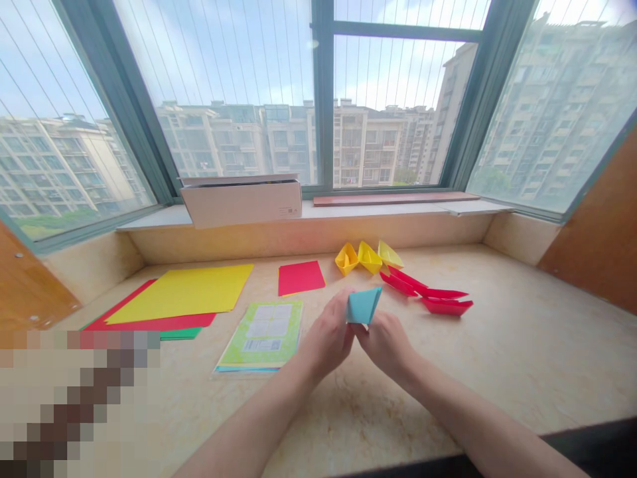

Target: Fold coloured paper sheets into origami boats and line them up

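A folded piece of light blue paper (363, 306) is held up above the stone ledge, between both hands. My left hand (328, 332) grips its left side, fingers closed. My right hand (388, 340) is closed on its lower right part. The fingertips are mostly hidden behind the paper and the hands. Beyond the hands stand yellow paper boats (369, 257) in a row. To their right lie red folded paper boats (445, 303), close together.
A small stack of red square paper (301, 277) lies beyond my left hand. Nearer is a green-labelled paper pack (266, 332). Large yellow sheets (184, 292) overlap red and green ones at left. A white box (243, 202) stands on the windowsill. The ledge's front edge is close to me.
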`<state>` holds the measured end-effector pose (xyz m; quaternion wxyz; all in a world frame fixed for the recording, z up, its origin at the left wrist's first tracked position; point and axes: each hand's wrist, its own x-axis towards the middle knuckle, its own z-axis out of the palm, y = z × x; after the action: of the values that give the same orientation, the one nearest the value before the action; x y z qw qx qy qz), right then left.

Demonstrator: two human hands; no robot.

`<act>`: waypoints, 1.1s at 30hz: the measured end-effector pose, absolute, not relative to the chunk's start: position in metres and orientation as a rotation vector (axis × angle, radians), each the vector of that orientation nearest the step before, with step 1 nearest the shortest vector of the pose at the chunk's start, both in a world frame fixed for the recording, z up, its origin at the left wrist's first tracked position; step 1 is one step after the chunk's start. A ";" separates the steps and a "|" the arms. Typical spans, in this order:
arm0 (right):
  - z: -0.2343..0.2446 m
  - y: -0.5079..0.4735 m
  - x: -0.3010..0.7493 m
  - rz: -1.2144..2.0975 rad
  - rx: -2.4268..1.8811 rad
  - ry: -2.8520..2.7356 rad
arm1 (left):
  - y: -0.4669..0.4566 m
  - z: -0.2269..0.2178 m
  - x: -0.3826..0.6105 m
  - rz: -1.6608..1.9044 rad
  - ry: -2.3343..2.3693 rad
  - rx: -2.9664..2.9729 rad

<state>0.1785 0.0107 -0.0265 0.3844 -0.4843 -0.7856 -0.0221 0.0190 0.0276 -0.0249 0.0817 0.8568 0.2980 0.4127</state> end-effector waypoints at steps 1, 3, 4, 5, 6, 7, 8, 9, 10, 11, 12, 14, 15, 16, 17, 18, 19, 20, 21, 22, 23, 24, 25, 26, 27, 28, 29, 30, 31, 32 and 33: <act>-0.026 0.009 0.179 -0.128 -1.214 -1.999 | 0.027 -0.024 0.018 1.254 0.856 2.561; -0.024 0.006 0.179 -0.224 -1.151 -1.989 | 0.026 -0.022 0.016 1.304 0.782 2.587; -0.023 0.004 0.179 -0.245 -1.116 -1.984 | 0.025 -0.021 0.015 1.334 0.759 2.605; -0.021 0.003 0.179 -0.253 -1.085 -1.979 | 0.024 -0.019 0.014 1.364 0.745 2.623; -0.020 0.002 0.179 -0.254 -1.062 -1.974 | 0.024 -0.019 0.013 1.395 0.736 2.637; -0.018 0.001 0.179 -0.253 -1.049 -1.967 | 0.024 -0.018 0.013 1.425 0.729 2.646; -0.017 0.001 0.179 -0.253 -1.041 -1.958 | 0.024 -0.017 0.013 1.450 0.718 2.650; -0.016 0.000 0.178 -0.255 -1.033 -1.949 | 0.024 -0.017 0.013 1.470 0.702 2.652; -0.014 -0.001 0.178 -0.260 -1.022 -1.937 | 0.024 -0.017 0.013 1.488 0.682 2.647; -0.013 -0.002 0.177 -0.268 -1.008 -1.923 | 0.024 -0.017 0.014 1.506 0.659 2.636; -0.012 -0.003 0.176 -0.277 -0.991 -1.912 | 0.024 -0.017 0.014 1.528 0.636 2.617; -0.008 -0.005 0.174 -0.303 -0.953 -1.894 | 0.022 -0.017 0.016 1.578 0.603 2.564; -0.007 -0.007 0.174 -0.321 -0.937 -1.892 | 0.021 -0.018 0.017 1.604 0.598 2.533; -0.005 -0.008 0.174 -0.343 -0.924 -1.900 | 0.020 -0.018 0.017 1.621 0.600 2.502; -0.003 -0.008 0.174 -0.368 -0.913 -1.916 | 0.019 -0.018 0.018 1.631 0.603 2.474; -0.001 -0.009 0.175 -0.394 -0.902 -1.935 | 0.019 -0.018 0.019 1.632 0.604 2.449; 0.001 -0.009 0.177 -0.419 -0.891 -1.957 | 0.018 -0.019 0.020 1.630 0.600 2.425; 0.002 -0.008 0.179 -0.438 -0.878 -1.977 | 0.018 -0.019 0.020 1.629 0.591 2.401; 0.003 -0.008 0.181 -0.451 -0.863 -1.995 | 0.018 -0.019 0.021 1.632 0.575 2.376; 0.004 -0.007 0.183 -0.459 -0.843 -2.010 | 0.018 -0.019 0.020 1.638 0.554 2.351; 0.005 -0.006 0.186 -0.460 -0.818 -2.025 | 0.019 -0.019 0.020 1.643 0.526 2.324; 0.006 -0.005 0.189 -0.454 -0.789 -2.040 | 0.020 -0.020 0.019 1.639 0.495 2.297; 0.006 -0.004 0.192 -0.440 -0.760 -2.059 | 0.020 -0.021 0.018 1.621 0.458 2.274; 0.006 -0.002 0.195 -0.417 -0.731 -2.079 | 0.021 -0.022 0.016 1.588 0.420 2.255; 0.006 -0.001 0.198 -0.387 -0.707 -2.100 | 0.022 -0.023 0.014 1.552 0.392 2.237; 0.006 0.000 0.200 -0.354 -0.690 -2.122 | 0.023 -0.025 0.012 1.521 0.383 2.215; 0.006 0.001 0.201 -0.324 -0.683 -2.140 | 0.024 -0.026 0.010 1.503 0.396 2.189; 0.005 0.001 0.202 -0.304 -0.685 -2.152 | 0.025 -0.027 0.008 1.499 0.430 2.157; 0.005 0.001 0.202 -0.296 -0.691 -2.154 | 0.026 -0.028 0.006 1.509 0.471 2.122; 0.004 0.001 0.202 -0.298 -0.701 -2.145 | 0.027 -0.029 0.005 1.526 0.505 2.085; 0.004 0.000 0.201 -0.300 -0.710 -2.126 | 0.028 -0.029 0.005 1.539 0.523 2.050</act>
<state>0.2008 0.0002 0.0041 0.4262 -0.2840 -0.8505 -0.1201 0.0048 0.0279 -0.0287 0.2595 0.7567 0.1930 0.5681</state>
